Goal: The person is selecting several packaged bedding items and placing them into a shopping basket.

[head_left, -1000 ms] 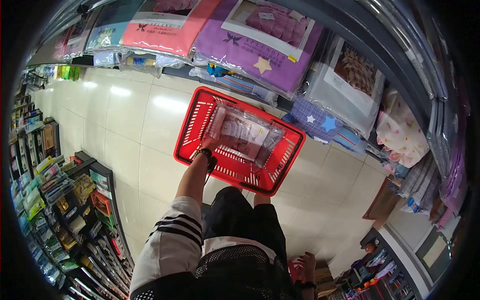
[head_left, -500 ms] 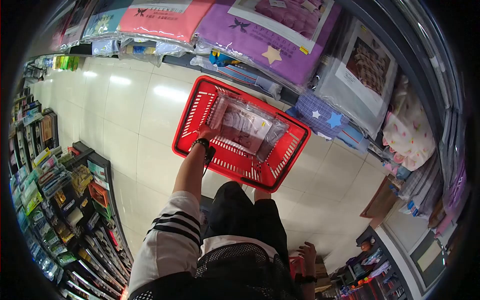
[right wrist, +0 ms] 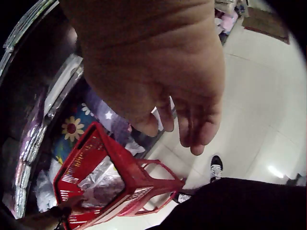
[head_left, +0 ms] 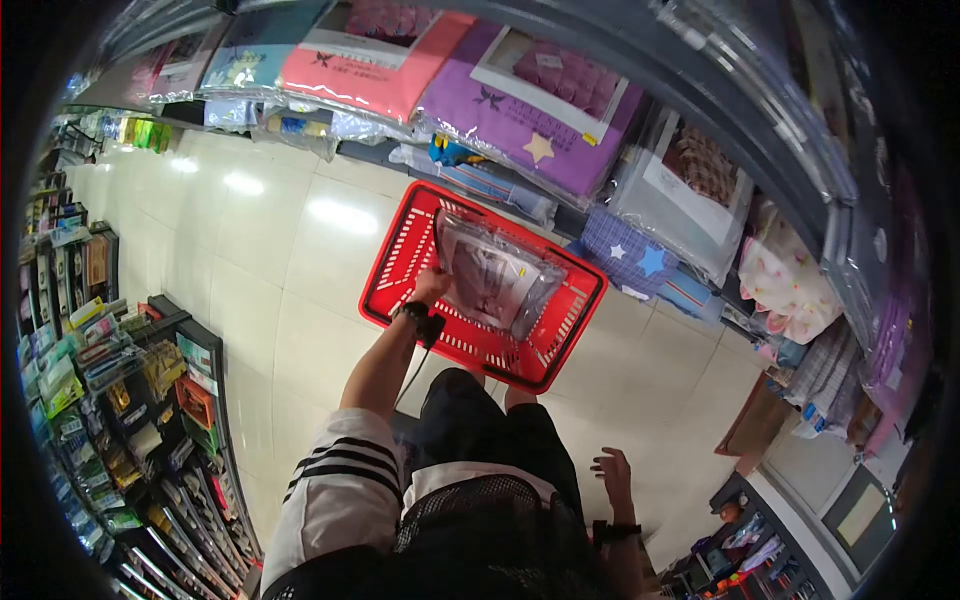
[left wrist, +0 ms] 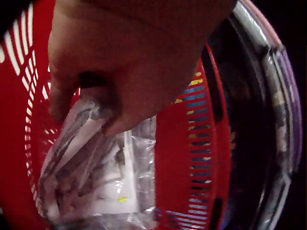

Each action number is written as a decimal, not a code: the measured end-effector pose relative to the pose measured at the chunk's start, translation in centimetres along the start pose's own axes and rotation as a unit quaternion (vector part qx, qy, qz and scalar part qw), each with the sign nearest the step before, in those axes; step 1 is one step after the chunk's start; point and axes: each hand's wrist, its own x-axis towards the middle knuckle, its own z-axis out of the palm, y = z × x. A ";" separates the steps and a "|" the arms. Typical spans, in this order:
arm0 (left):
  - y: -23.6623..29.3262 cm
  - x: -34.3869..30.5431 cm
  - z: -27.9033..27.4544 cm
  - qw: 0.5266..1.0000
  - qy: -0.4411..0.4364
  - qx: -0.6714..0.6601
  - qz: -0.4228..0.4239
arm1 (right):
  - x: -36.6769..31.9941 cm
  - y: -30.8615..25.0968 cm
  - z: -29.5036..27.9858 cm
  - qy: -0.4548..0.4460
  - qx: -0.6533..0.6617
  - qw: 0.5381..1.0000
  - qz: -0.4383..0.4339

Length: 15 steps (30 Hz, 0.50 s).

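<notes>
My left hand (head_left: 432, 286) is inside the red shopping basket (head_left: 372, 292). Its fingers and thumb grip the near-left edge of a clear plastic package (head_left: 500, 275), which has a printed picture sheet and a small yellow label. Seen from the left wrist, the gripped plastic (left wrist: 76, 124) is bunched up and creased below the hand. My right hand (head_left: 615, 475) hangs at my right side, away from the basket, holding nothing. The right wrist view shows its fingers (right wrist: 194, 129) loosely bent.
The basket sits on a red stool (right wrist: 160, 184). Just beyond it, a shelf holds packaged bedding, including a purple pack (head_left: 530, 110) and a pink pack (head_left: 370, 70). A rack of small packaged goods (head_left: 150, 400) stands on the left. Pale floor tiles (head_left: 310, 260) lie between.
My left hand has pulled up the package's near-left edge, and the plastic is now creased there. My right hand has come up and farther into view beside my leg.
</notes>
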 end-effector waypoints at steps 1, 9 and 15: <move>2.0 -2.5 -1.7 0.988 -0.015 -0.153 -0.020 | 0.9 -1.0 0.4 0.002 -0.031 0.999 -0.016; 7.1 -16.3 -6.8 0.899 -0.010 -0.435 0.040 | 6.2 -11.9 3.2 -0.038 -0.070 0.973 -0.216; 15.0 -28.7 -14.6 0.949 -0.003 -0.237 0.207 | 6.0 -23.0 6.3 -0.085 -0.130 0.946 -0.285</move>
